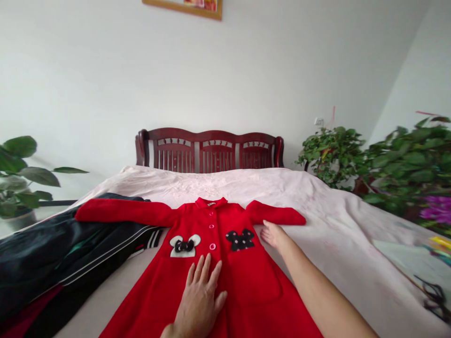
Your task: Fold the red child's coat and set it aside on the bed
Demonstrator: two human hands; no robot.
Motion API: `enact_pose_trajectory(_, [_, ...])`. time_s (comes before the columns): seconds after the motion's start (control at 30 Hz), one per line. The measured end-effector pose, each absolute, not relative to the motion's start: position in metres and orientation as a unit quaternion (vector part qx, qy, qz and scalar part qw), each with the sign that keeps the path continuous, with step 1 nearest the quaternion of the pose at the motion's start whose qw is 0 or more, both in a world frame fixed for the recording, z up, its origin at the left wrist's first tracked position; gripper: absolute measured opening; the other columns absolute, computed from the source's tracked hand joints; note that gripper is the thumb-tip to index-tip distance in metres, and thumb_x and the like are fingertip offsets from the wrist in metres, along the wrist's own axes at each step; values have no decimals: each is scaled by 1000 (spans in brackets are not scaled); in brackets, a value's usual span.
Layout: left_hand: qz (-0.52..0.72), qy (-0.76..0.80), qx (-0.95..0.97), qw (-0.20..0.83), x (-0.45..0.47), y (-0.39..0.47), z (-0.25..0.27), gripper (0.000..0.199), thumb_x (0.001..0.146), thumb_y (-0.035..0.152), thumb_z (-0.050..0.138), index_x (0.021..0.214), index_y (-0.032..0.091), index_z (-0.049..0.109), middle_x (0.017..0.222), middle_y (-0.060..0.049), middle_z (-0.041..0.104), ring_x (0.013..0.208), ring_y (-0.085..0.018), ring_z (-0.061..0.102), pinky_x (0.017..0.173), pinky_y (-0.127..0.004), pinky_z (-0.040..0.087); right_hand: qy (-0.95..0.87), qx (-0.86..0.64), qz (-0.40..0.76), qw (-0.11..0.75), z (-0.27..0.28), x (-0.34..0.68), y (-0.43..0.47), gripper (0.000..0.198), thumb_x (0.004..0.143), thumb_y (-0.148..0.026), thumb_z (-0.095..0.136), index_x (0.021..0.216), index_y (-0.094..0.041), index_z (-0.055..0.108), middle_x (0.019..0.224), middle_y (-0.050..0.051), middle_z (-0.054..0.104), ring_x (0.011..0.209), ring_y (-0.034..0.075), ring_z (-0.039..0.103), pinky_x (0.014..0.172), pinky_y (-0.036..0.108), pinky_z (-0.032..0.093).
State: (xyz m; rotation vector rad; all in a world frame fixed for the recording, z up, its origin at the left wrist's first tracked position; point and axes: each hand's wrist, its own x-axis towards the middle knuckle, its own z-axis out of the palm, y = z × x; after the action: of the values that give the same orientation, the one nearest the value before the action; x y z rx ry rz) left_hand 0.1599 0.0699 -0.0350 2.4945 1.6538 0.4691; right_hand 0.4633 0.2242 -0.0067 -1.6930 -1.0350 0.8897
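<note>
A red coat (218, 277) lies spread face up, its collar pointing away from me and both sleeves stretched out sideways. Pink buttons run down its front, between a white mouse-head patch (183, 249) with a black bow and a black mouse-head patch (240, 239) with pink dots. My left hand (200, 293) rests flat on the coat below the white patch, fingers spread. Beside the coat's right edge, just under the sleeve on that side, my right hand (272, 234) is open with its fingers extended, holding nothing.
Dark trousers (105, 253) with white stripes lie on the left, partly under one sleeve. A pale sheet (338, 249) covers the surface, with a dark wooden backrest (211, 150) behind. Leafy plants (416, 159) stand at right, another plant (21, 173) at left. Glasses (435, 295) lie at lower right.
</note>
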Motion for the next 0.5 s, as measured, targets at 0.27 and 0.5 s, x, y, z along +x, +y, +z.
enact_pose_trajectory(0.27, [140, 524, 837, 71, 146, 77, -53, 71, 86, 33, 61, 152, 37, 35, 163, -4, 24, 148, -32, 25, 119, -54, 29, -263, -668, 376, 586, -8, 452, 298, 42, 91, -34, 52, 121, -6, 56, 94, 16, 71, 81, 23, 71, 64, 32, 60])
enact_pose_trajectory(0.5, [138, 509, 848, 63, 145, 84, -64, 77, 84, 35, 65, 153, 38, 31, 163, -4, 21, 149, -34, 23, 119, -57, 31, -251, -614, 298, 686, -7, 464, 312, 44, 67, -22, 72, 108, -13, 63, 93, 7, 73, 79, 22, 69, 61, 29, 59])
